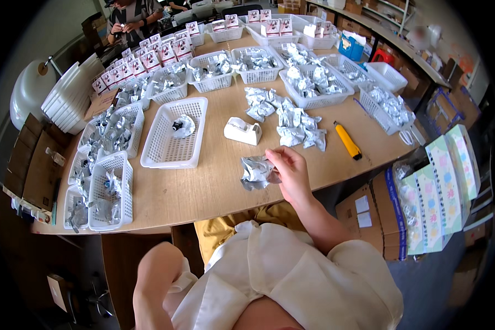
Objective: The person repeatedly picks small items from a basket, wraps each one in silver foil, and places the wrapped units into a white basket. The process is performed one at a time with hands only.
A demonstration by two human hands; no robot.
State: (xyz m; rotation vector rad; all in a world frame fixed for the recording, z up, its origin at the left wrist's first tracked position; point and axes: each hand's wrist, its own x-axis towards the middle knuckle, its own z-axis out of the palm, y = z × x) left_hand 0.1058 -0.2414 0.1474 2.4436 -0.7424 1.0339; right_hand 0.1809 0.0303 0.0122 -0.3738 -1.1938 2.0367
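My right hand [290, 170] pinches the edge of a crinkled silver foil packet [256, 171] between thumb and fingers, just above the table near its front edge. My left hand is out of the picture; only the bent left arm [157, 275] shows at the lower left. Beyond the packet stands a white tape dispenser [242, 132]. A heap of silver foil packets [297, 125] lies to its right. To its left is a white plastic basket [148, 157] holding one crumpled foil piece [185, 126] with something dark in it.
A yellow utility knife [346, 140] lies right of the heap. Baskets of foil packets [316, 81] ring the table [225, 192]. Small printed boxes [148, 58] stand in rows behind, near another person [132, 22]. A cardboard carton [371, 220] stands by the right edge.
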